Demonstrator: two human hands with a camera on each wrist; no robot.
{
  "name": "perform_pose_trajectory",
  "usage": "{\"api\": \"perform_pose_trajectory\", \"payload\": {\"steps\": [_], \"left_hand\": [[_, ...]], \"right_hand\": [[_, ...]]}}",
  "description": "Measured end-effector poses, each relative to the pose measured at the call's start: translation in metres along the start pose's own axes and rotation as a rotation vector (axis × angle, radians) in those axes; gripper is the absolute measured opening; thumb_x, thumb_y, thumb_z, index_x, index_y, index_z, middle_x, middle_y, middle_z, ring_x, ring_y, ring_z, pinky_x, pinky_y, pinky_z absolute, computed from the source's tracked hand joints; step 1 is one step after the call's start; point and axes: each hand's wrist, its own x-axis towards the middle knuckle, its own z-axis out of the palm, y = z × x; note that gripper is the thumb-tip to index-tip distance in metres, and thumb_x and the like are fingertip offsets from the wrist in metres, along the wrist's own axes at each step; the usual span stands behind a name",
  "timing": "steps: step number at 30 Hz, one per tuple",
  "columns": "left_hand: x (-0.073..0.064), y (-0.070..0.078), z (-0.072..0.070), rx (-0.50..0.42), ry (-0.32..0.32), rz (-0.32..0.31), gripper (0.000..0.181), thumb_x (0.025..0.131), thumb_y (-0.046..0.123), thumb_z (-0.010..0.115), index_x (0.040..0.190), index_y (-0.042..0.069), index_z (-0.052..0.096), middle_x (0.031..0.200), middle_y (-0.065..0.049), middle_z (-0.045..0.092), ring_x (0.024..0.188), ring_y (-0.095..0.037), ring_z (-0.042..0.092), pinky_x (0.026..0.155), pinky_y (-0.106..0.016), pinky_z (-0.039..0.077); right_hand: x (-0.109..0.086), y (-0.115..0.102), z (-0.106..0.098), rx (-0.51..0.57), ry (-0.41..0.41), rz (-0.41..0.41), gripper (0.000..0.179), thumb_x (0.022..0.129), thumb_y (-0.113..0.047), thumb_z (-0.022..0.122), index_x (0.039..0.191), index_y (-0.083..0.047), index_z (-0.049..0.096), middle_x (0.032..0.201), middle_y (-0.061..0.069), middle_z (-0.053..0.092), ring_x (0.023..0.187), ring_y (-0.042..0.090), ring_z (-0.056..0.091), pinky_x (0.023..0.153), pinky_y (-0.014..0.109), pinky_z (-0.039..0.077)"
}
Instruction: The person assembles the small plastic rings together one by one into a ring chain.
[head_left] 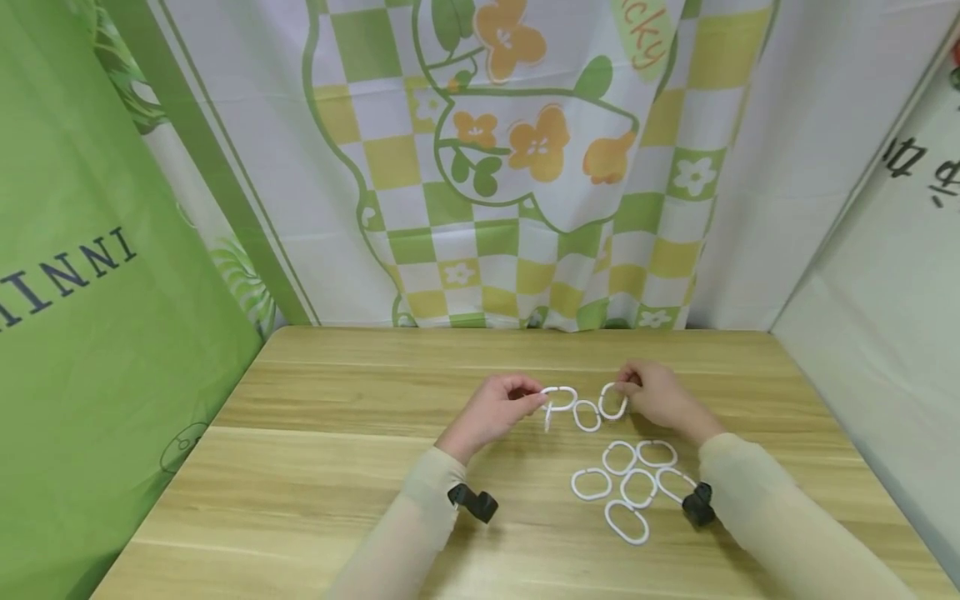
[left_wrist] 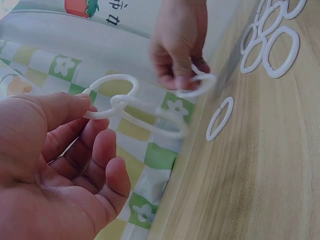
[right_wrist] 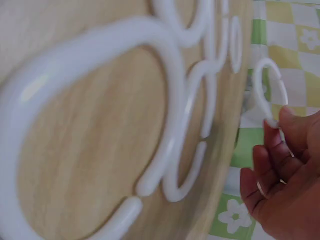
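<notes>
Just beyond the cluster of split white oval rings (head_left: 636,471), we see the left hand (head_left: 491,410) pinching one upper ring (left_wrist: 117,77) with a second ring (left_wrist: 150,128) looped through it, while the right hand (head_left: 663,400) pinches a further ring (right_wrist: 259,87).

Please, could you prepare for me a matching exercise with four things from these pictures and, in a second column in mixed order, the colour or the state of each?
Things:
1. Left hand
2. Tabletop
3. Right hand
4. Flower-patterned curtain

Colours and states:
A. Holds a separate white link
B. White, with green and yellow squares
C. Pinches one of two interlinked white links
D. Light brown wood grain

Right pairs: 1-C, 2-D, 3-A, 4-B
</notes>
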Motion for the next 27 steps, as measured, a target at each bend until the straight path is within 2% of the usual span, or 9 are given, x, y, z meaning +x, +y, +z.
{"api": "perform_pose_trajectory", "payload": {"steps": [6, 11, 15, 20, 24, 27], "left_hand": [[0.002, -0.006, -0.001, 0.015, 0.024, -0.014, 0.016, 0.094, 0.030, 0.068, 0.101, 0.016, 0.072, 0.087, 0.000, 0.065, 0.077, -0.014, 0.057, 0.067, -0.028, 0.049], [0.005, -0.010, -0.001, 0.013, 0.047, -0.025, 0.015, 0.094, 0.029, 0.068, 0.101, 0.016, 0.072, 0.087, 0.002, 0.065, 0.078, -0.014, 0.056, 0.067, -0.029, 0.048], [0.006, -0.009, -0.001, 0.024, 0.044, -0.010, 0.015, 0.093, 0.030, 0.069, 0.101, 0.017, 0.072, 0.088, 0.003, 0.065, 0.077, -0.015, 0.057, 0.066, -0.029, 0.048], [0.007, -0.008, 0.002, 0.059, 0.037, 0.027, 0.016, 0.093, 0.030, 0.069, 0.100, 0.017, 0.073, 0.088, 0.005, 0.066, 0.078, -0.013, 0.058, 0.065, -0.028, 0.048], [0.006, -0.008, 0.003, 0.063, 0.033, 0.044, 0.020, 0.094, 0.029, 0.069, 0.102, 0.011, 0.073, 0.089, 0.005, 0.066, 0.079, -0.013, 0.058, 0.065, -0.028, 0.048], [0.005, -0.007, 0.004, 0.061, 0.031, 0.038, 0.020, 0.094, 0.028, 0.069, 0.102, 0.011, 0.073, 0.090, 0.006, 0.066, 0.080, -0.012, 0.058, 0.067, -0.028, 0.048]], "right_hand": [[-0.006, -0.014, -0.003, 0.057, 0.029, 0.017, 0.020, 0.098, -0.019, 0.062, 0.109, -0.003, 0.066, 0.095, 0.006, 0.067, 0.086, 0.020, 0.060, 0.077, 0.039, 0.048], [-0.012, -0.039, -0.006, 0.082, 0.029, -0.024, 0.019, 0.098, -0.022, 0.062, 0.106, -0.006, 0.068, 0.097, 0.005, 0.069, 0.089, 0.022, 0.061, 0.075, 0.039, 0.049], [-0.013, -0.059, -0.006, 0.112, 0.021, -0.050, 0.017, 0.098, -0.020, 0.062, 0.105, -0.006, 0.069, 0.097, 0.005, 0.069, 0.091, 0.023, 0.063, 0.075, 0.039, 0.051], [-0.010, -0.075, -0.002, 0.133, 0.019, -0.080, 0.015, 0.097, -0.017, 0.064, 0.102, -0.005, 0.070, 0.096, 0.004, 0.070, 0.089, 0.021, 0.063, 0.076, 0.040, 0.051], [-0.010, -0.079, 0.000, 0.150, 0.016, -0.078, 0.013, 0.096, -0.017, 0.066, 0.100, -0.006, 0.071, 0.093, 0.004, 0.070, 0.081, 0.017, 0.061, 0.070, 0.036, 0.050], [-0.011, -0.080, 0.002, 0.161, 0.014, -0.067, 0.012, 0.095, -0.016, 0.066, 0.100, -0.006, 0.071, 0.091, 0.004, 0.070, 0.077, 0.016, 0.059, 0.066, 0.033, 0.049]]}}
